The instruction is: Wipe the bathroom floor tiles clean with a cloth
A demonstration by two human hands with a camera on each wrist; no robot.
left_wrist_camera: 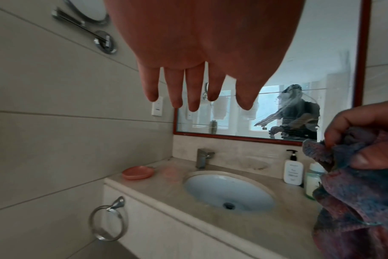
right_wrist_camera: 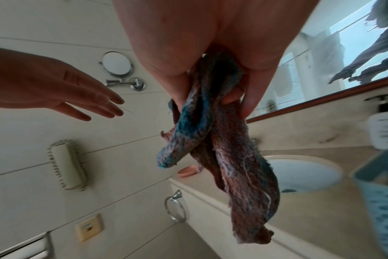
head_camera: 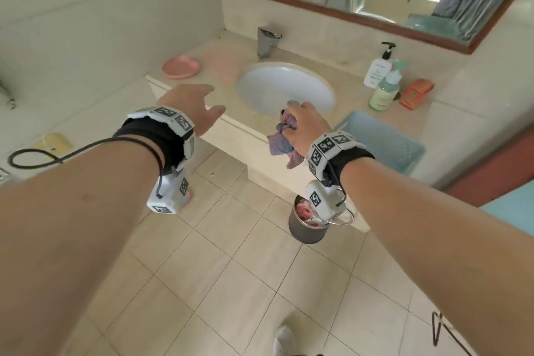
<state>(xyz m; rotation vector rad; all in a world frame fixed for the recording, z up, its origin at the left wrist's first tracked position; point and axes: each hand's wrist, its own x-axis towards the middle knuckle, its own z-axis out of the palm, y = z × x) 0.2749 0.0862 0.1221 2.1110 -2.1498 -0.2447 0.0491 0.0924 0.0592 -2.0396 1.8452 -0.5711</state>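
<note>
My right hand (head_camera: 303,124) grips a crumpled purple and blue cloth (head_camera: 281,143) in front of the vanity counter, above the floor. The cloth (right_wrist_camera: 228,157) hangs down in twisted folds from my curled fingers, and it (left_wrist_camera: 357,192) also shows at the right edge of the left wrist view. My left hand (head_camera: 190,108) is held out over the counter's front left corner with straight fingers (left_wrist_camera: 193,91) and holds nothing. Beige floor tiles (head_camera: 231,269) lie below both arms.
A white sink (head_camera: 284,88) with a chrome tap (head_camera: 265,40) sits in the counter. A pink soap dish (head_camera: 181,66), two pump bottles (head_camera: 381,78), an orange pack (head_camera: 416,93) and a blue basket (head_camera: 384,141) stand on it. A metal bucket (head_camera: 310,225) stands on the floor under the counter's edge.
</note>
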